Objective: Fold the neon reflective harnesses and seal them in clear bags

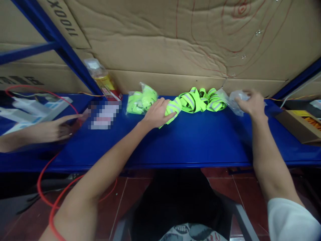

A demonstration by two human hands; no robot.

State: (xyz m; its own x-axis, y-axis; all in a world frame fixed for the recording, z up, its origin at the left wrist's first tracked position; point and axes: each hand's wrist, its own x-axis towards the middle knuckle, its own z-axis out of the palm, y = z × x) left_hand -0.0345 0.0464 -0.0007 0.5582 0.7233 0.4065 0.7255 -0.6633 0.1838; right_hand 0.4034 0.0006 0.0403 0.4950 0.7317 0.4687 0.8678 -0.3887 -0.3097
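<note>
My left hand [156, 113] rests on the blue shelf [190, 144] with its fingers curled round a rolled neon-green reflective band [173, 108]. More of these green bands [200, 99] lie in a loose heap just to its right. My right hand [252, 103] is further right at the back of the shelf, fingers closed on a clear plastic bag [234, 100]. A sealed clear bag of green bands [141, 98] lies left of my left hand.
Another person's hand [54, 129] reaches in from the left near a blurred card. A plastic bottle with a yellow label [101, 78] leans on the blue upright. Cardboard lines the back. An open box [301, 125] sits far right. A red cable [50, 201] hangs below.
</note>
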